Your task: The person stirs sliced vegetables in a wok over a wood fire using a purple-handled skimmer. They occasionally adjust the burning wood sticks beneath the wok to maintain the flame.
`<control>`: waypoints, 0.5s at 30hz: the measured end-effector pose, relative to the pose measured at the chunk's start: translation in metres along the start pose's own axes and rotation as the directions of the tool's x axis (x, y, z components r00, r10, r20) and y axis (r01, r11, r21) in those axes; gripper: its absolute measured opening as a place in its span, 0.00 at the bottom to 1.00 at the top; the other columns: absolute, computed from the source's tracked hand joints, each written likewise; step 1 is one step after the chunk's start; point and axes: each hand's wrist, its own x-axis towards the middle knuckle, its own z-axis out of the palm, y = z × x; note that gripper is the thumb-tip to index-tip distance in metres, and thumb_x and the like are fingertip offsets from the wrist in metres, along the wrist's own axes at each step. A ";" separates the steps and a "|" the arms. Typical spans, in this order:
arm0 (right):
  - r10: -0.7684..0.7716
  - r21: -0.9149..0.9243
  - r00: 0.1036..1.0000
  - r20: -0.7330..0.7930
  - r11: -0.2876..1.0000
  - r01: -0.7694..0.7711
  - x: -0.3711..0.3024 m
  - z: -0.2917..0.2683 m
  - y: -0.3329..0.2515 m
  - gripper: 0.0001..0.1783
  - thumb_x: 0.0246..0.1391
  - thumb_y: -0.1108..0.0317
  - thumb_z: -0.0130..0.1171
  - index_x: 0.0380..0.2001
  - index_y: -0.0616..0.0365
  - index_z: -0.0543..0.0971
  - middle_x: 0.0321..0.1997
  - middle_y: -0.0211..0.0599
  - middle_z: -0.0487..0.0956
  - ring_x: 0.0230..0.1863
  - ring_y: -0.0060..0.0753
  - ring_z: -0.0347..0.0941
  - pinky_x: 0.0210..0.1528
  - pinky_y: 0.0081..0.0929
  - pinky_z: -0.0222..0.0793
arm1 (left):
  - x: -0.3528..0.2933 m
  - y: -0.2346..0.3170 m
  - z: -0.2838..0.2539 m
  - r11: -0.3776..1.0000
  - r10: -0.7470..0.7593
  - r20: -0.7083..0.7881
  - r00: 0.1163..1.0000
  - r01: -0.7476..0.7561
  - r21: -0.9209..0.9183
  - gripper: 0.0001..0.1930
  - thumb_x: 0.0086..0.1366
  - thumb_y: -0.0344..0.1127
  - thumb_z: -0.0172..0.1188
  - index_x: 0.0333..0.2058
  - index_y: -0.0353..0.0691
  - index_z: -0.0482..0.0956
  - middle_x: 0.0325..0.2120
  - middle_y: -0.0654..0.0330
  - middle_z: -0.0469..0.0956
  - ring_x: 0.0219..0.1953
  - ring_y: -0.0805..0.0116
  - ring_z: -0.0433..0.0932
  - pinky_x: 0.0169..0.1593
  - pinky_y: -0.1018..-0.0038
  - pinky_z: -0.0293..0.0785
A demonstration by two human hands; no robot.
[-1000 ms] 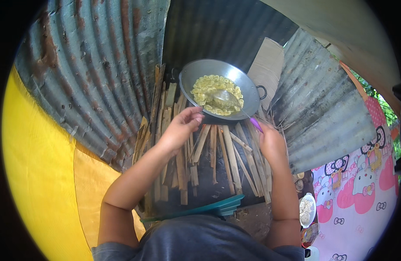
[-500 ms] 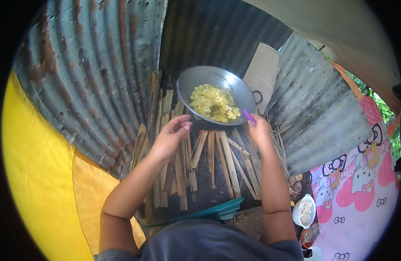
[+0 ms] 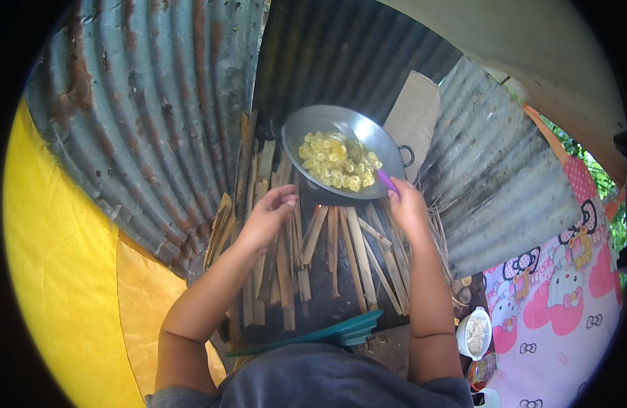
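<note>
A wide grey metal wok (image 3: 301,126) with a black loop handle (image 3: 406,156) sits in front of me. Round yellow slices (image 3: 327,163), perhaps banana, lie in shiny liquid inside it. My right hand (image 3: 410,207) is wrapped around the purple handle (image 3: 388,182) of a cooking utensil. Its shaft dips among the slices, so its head cannot be made out. Beside the wok's near-left rim, my left hand (image 3: 272,212) hangs empty, its fingers loosely curved and the thumb apart.
Long split sticks of firewood (image 3: 284,272) run beneath the wok, with a small glow (image 3: 319,207) at their far ends. Corrugated metal sheets (image 3: 157,115) stand around. A cardboard piece (image 3: 412,112) leans behind. Nearer me are a green sheet (image 3: 334,332) and a white tub (image 3: 474,333).
The slices have shifted and spread in the wok under the utensil. My right hand has moved slightly nearer to me; my left hand stays almost in place.
</note>
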 end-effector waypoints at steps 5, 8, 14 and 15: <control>0.026 -0.130 0.989 -0.142 0.990 -0.045 0.001 -0.004 0.005 0.17 0.52 0.70 0.54 0.46 0.61 0.75 0.43 0.50 0.76 0.42 0.55 0.73 0.45 0.42 0.70 | 0.002 -0.011 0.018 0.999 -0.007 0.065 0.998 0.010 -0.034 0.18 0.65 0.30 0.52 0.54 0.40 0.67 0.44 0.66 0.73 0.45 0.79 0.69 0.48 0.80 0.64; 0.124 -0.188 0.992 -0.009 0.974 -0.123 -0.012 0.000 0.009 0.17 0.52 0.71 0.54 0.46 0.62 0.75 0.44 0.50 0.75 0.42 0.54 0.73 0.46 0.41 0.69 | -0.004 -0.012 0.020 1.000 0.005 0.071 0.997 -0.003 -0.026 0.18 0.65 0.30 0.52 0.54 0.40 0.67 0.44 0.66 0.72 0.45 0.78 0.69 0.48 0.80 0.64; -0.040 0.017 0.991 -0.128 0.999 0.042 -0.010 0.009 0.023 0.17 0.52 0.71 0.54 0.46 0.62 0.75 0.42 0.50 0.76 0.44 0.54 0.73 0.48 0.41 0.68 | -0.011 -0.010 0.022 0.999 0.023 -0.011 1.000 -0.023 -0.031 0.18 0.65 0.29 0.51 0.54 0.40 0.68 0.45 0.66 0.71 0.47 0.78 0.69 0.49 0.79 0.64; -0.083 0.050 0.970 -0.231 0.994 0.097 -0.004 0.012 0.024 0.17 0.52 0.71 0.54 0.46 0.62 0.75 0.41 0.50 0.76 0.44 0.54 0.73 0.47 0.41 0.68 | -0.010 -0.011 0.028 0.999 0.034 -0.012 0.999 -0.034 -0.028 0.18 0.65 0.29 0.51 0.54 0.40 0.68 0.46 0.66 0.71 0.47 0.78 0.69 0.49 0.79 0.64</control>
